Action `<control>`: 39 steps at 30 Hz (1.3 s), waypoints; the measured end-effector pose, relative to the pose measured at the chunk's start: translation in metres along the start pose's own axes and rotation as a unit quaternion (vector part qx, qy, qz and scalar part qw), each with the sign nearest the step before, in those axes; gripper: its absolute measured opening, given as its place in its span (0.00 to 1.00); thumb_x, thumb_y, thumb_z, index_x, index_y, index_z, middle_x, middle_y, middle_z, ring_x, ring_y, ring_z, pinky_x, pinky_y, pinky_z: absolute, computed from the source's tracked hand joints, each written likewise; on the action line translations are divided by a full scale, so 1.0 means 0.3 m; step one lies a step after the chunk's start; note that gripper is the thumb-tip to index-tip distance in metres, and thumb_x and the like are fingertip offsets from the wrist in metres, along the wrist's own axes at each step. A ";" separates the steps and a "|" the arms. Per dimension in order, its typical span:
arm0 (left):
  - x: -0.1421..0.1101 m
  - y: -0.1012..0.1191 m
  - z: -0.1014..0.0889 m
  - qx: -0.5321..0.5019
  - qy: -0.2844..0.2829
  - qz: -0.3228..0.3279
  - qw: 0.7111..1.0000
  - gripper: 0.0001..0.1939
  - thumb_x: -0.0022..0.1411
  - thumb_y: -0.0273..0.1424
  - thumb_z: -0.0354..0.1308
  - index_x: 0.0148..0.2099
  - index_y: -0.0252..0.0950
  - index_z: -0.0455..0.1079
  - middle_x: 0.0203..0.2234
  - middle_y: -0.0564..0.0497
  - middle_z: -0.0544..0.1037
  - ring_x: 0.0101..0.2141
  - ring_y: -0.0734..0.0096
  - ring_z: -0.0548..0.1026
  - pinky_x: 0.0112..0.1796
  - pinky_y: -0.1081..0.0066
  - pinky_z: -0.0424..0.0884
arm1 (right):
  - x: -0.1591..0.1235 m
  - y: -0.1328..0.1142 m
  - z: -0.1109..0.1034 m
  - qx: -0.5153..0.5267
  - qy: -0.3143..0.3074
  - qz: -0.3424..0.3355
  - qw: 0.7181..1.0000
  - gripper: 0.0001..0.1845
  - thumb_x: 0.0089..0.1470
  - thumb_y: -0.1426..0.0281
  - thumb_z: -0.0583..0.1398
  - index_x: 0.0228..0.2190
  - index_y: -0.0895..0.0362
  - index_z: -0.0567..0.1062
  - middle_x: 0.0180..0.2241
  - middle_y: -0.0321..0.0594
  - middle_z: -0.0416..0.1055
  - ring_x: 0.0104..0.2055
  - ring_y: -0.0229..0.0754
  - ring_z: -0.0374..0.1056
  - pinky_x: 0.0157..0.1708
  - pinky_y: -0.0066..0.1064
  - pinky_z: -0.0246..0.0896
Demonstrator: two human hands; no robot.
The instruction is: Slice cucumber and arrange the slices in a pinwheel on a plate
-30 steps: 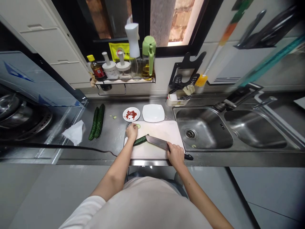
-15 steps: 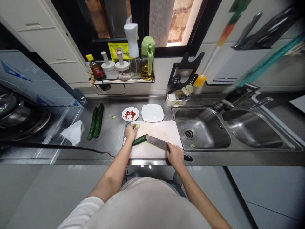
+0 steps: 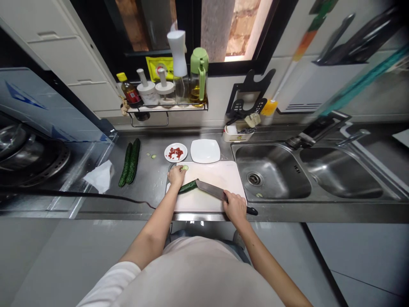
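Observation:
On the white cutting board (image 3: 220,175) lies a dark green cucumber (image 3: 188,186), its left part behind my left wrist. My left hand (image 3: 175,175) is closed at the board's upper left, its fingertips on a pale cucumber slice (image 3: 185,168). The black handle of a kitchen knife (image 3: 211,189) is in my right hand (image 3: 235,207), fingers wrapped round it. The blade points left and its tip meets the cucumber's right end. Behind the board stand a small white plate (image 3: 170,156) with chopped red pieces and a white square plate (image 3: 205,151).
Two whole cucumbers (image 3: 130,162) and a crumpled white tissue (image 3: 101,177) lie on the steel counter to the left. A double sink (image 3: 271,170) is on the right. Bottles and jars fill a wall rack (image 3: 169,108). A dark cable (image 3: 128,198) crosses the left counter.
Both hands, the knife and the cucumber hold nearly the same places. Only the whole view has shifted very slightly.

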State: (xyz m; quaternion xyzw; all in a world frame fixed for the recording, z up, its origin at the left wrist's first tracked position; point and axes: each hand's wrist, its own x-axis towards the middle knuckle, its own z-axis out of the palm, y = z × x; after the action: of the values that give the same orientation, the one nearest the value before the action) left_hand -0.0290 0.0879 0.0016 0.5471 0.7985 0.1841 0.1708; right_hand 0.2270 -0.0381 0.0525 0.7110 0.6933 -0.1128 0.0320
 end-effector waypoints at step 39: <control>-0.253 0.007 -0.060 0.000 -0.127 0.258 0.958 0.22 0.59 0.35 0.59 0.56 0.44 0.69 0.46 0.48 0.76 0.47 0.61 0.72 0.48 0.67 0.65 | 0.069 -0.123 -0.027 0.172 -0.086 -0.010 0.981 0.18 0.63 0.66 0.49 0.49 0.56 0.72 0.43 0.44 0.76 0.44 0.43 0.70 0.36 0.27 0.53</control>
State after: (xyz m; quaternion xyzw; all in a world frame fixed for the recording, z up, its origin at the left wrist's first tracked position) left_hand -0.0101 0.0156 0.0238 0.7536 0.6018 0.1506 0.2172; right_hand 0.1915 -0.0150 0.0602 0.6865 0.6652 -0.2918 -0.0324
